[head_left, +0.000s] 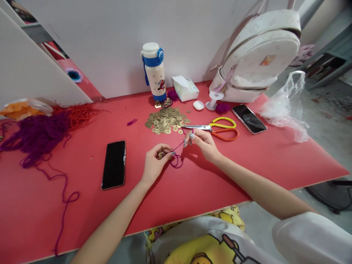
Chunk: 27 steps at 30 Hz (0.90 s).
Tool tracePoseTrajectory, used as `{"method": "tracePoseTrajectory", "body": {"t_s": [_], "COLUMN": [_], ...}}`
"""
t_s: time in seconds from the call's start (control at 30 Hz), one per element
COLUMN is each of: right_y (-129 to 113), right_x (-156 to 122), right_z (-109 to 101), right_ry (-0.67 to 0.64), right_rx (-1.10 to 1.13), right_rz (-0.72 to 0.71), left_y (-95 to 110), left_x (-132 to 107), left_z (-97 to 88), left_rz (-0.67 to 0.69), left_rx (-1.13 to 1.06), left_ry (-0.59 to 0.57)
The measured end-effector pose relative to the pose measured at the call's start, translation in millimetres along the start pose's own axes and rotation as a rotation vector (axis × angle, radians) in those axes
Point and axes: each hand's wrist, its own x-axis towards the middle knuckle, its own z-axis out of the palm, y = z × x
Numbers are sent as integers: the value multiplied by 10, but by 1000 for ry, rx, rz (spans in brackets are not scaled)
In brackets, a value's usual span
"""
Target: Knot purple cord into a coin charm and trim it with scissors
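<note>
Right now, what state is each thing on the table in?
Left hand, pinching yarn.
Right hand, pinching yarn, stretched between hands.
Scissors, shut, lying flat.
Bottle, upright, lid shut.
Near phone, screen dark.
Far phone, screen dark.
Spool, upright, bare.
Coins, loose heap.

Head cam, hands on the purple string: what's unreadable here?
Head view only:
- Left hand: whatever it pinches along with the purple string is covered by its fingers.
- Right hand: the string's end is hidden inside its pinch.
- Coins: markings too small to read.
- Backpack: top cut off by the frame edge.
- Purple yarn pile: strands run off the left edge.
</note>
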Motion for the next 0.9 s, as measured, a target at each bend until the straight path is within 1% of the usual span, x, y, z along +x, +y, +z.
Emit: {"method": "tracePoseTrajectory", "body": {"t_s": [0.07, 0.17, 0.33, 0.4, 0.47, 0.5, 0.63, 0.7, 0.8, 0.9], "right_y": [-21, 5, 68, 62, 48, 45, 74, 109, 168, 226], "right_x": [8, 32, 58, 47, 22, 5, -69, -99, -124, -127], "right_z": [5, -8, -46, -41, -16, 3, 103, 152, 201, 216], "right_ry": [18, 85, 342, 384, 345, 298, 16, -89, -163, -210], "right_rx": [-26, -116, -554, -656, -699, -715, -790, -831, -871, -830], "right_rz": [-4, -43, -236, -273, -299, -311, -339, -330, -280, -255], "left_y": [-24, -36, -32, -34, -36, -35, -27, -26, -30, -31], "left_x": [7, 9, 15, 24, 32, 36, 39, 35, 25, 19], "left_z": [-8, -25, -43, -45, -46, -47, -58, -62, -57, -43], "left_rz": [-8, 33, 112, 136, 163, 174, 194, 190, 168, 146], "left_rx": [30, 129, 183, 184, 176, 171, 182, 186, 155, 125], "left_ry": [-22, -14, 17, 31, 48, 57, 64, 55, 36, 19]}}
